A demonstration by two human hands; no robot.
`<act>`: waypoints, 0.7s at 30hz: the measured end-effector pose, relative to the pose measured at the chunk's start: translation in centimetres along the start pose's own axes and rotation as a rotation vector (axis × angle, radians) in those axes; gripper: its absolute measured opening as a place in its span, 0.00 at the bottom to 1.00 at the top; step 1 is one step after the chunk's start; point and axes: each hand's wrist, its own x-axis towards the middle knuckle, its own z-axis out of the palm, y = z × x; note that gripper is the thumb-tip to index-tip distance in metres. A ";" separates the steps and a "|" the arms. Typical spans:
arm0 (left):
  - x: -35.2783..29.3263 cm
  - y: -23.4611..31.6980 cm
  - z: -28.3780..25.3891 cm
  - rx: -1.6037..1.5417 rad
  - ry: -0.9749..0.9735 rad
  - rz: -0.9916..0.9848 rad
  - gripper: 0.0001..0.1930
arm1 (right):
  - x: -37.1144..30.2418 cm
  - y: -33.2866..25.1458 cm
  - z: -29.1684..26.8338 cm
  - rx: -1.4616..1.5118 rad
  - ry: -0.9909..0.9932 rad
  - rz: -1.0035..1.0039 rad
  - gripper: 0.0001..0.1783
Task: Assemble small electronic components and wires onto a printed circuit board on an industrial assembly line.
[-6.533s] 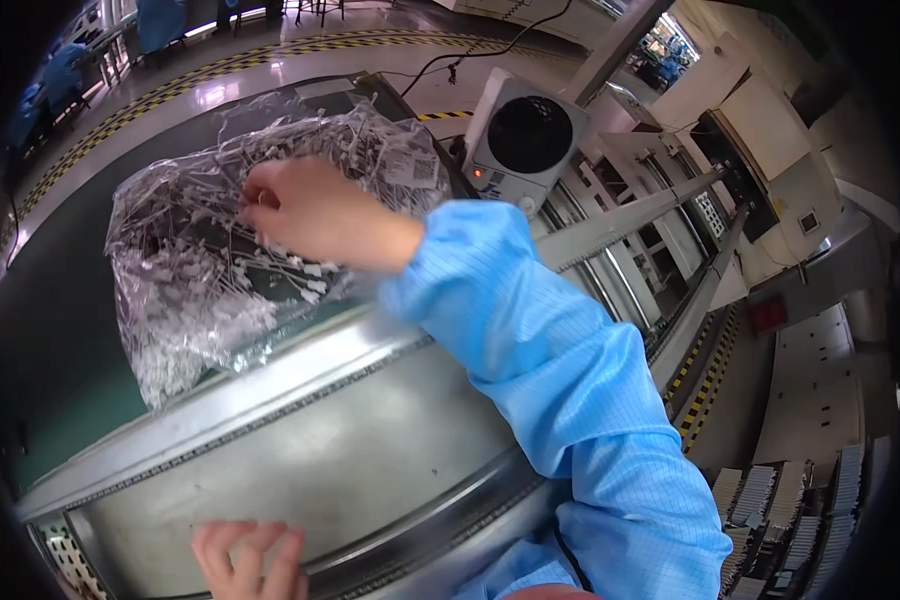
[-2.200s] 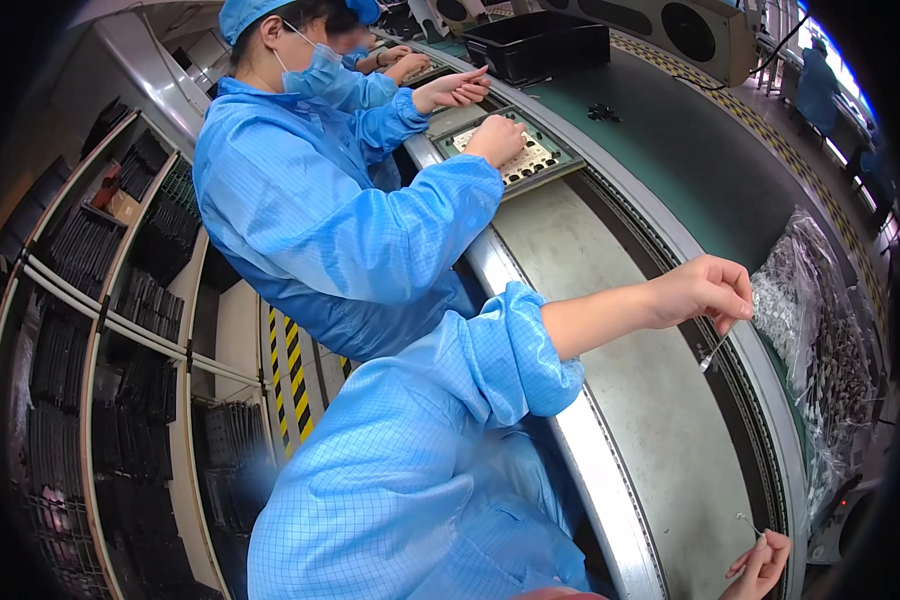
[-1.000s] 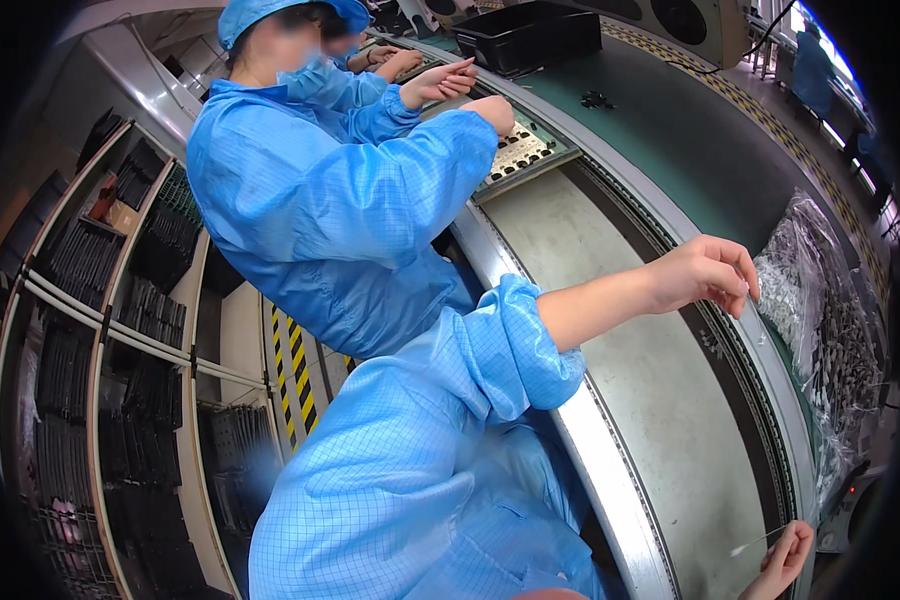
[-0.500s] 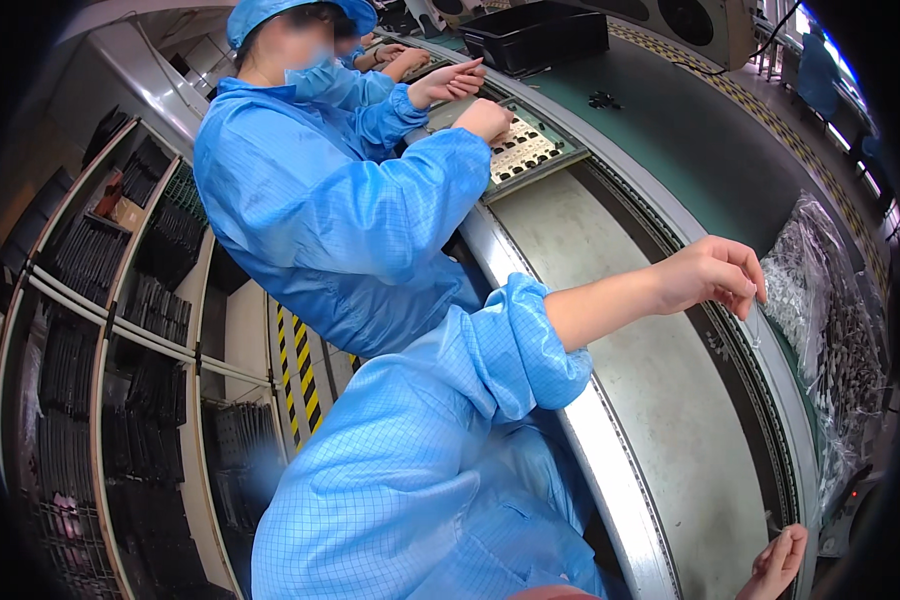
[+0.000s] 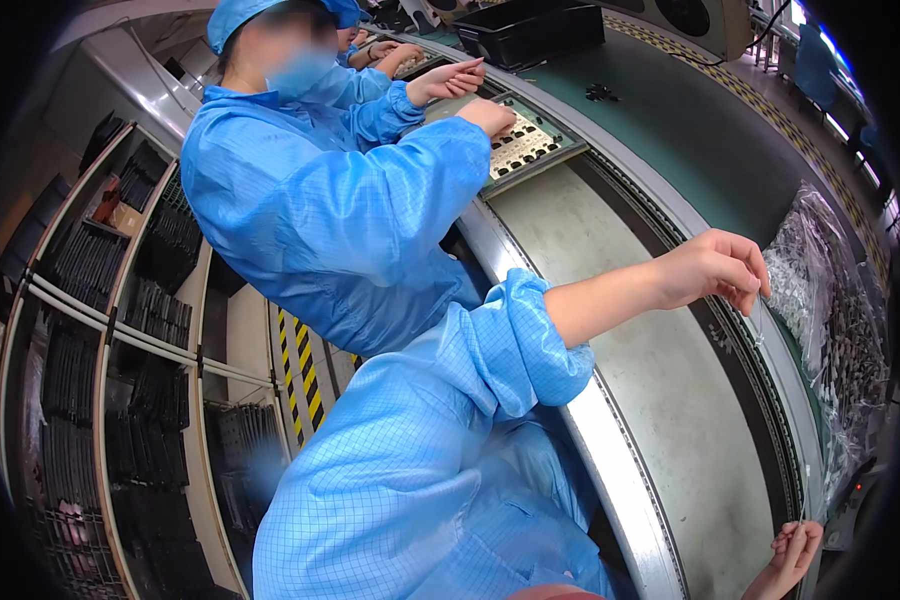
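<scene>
My left hand reaches across the conveyor, its arm in a blue sleeve. Its fingertips are pinched together over the far rail, and a thin, clear sliver seems to hang below them, too fine to name. At the lower right, my right hand is partly cut off by the picture's dark rim. Thumb and fingers meet there in a pinch, with a faint pale strand rising above them. Nearest both hands, beyond the rail, lies a clear plastic bag full of small grey and dark pieces.
A metal conveyor runs beneath my arm. To the left a co-worker in blue handles a tray of small dark parts. A black bin and loose black pieces sit on the green surface. Shelves stand behind.
My right hand has shifted slightly to the right and toward the far rail. My left hand has risen a little, still pinched. The co-worker leans slightly further left.
</scene>
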 end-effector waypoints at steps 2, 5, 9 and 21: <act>0.0 0.0 0.0 0.007 -0.001 0.002 0.06 | 0.0 0.3 -0.4 0.060 -0.025 -0.028 0.04; 0.0 0.0 -0.1 -0.002 -0.003 0.002 0.06 | 0.0 0.5 -0.7 0.059 -0.060 -0.083 0.04; 0.0 -0.1 -0.1 0.009 -0.012 -0.002 0.07 | 0.0 0.5 -0.6 0.142 -0.099 -0.131 0.05; -0.4 0.3 -0.1 0.012 -0.024 -0.004 0.08 | -0.2 0.5 -0.2 0.062 -0.077 -0.211 0.04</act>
